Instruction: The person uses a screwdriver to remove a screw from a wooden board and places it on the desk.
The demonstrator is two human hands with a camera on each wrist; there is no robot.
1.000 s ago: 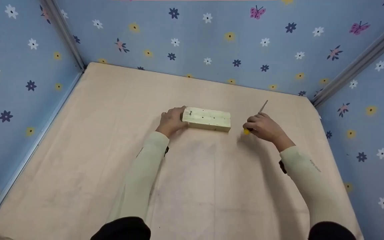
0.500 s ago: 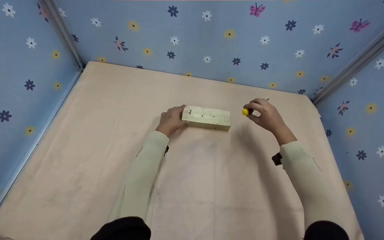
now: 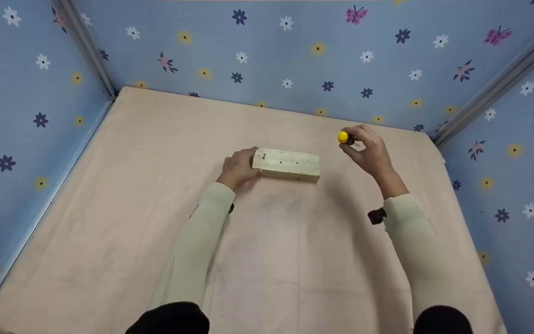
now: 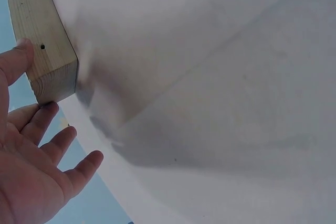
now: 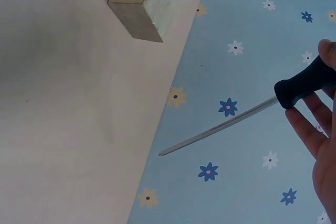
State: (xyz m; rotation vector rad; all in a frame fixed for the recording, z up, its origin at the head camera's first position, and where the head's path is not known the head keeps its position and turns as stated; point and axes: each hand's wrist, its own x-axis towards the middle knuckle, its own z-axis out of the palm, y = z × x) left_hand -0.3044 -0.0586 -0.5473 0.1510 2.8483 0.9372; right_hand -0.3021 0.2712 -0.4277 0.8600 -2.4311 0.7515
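A: Nearest 1st, what've we got?

B: Pale green sleeves, L & R, reaching fwd over the table, w/ a small black wrist mount by the R cuff.

A: & past those?

B: L hand, pinching the L end of a wooden block btwn thumb & finger. In the L wrist cam we see its other fingers spread, off the wood.

A: Where's the block exactly?

B: Approx. mid-table, lying flat, long side running L to R. Up top we see a few small dark holes, plus a screw or nail near the L end; can't tell which.

A: R hand?

B: Clamped on a screwdriver by its dark handle. It's R of the block, well apart from it & from the L hand. Yellow cap shows in the head view; the R wrist cam gives us the metal shaft, tip clear of the block.

A: Farthest?

B: Lt. blue wall behind the table, w/ flowers & butterflies, metal posts at the corners.
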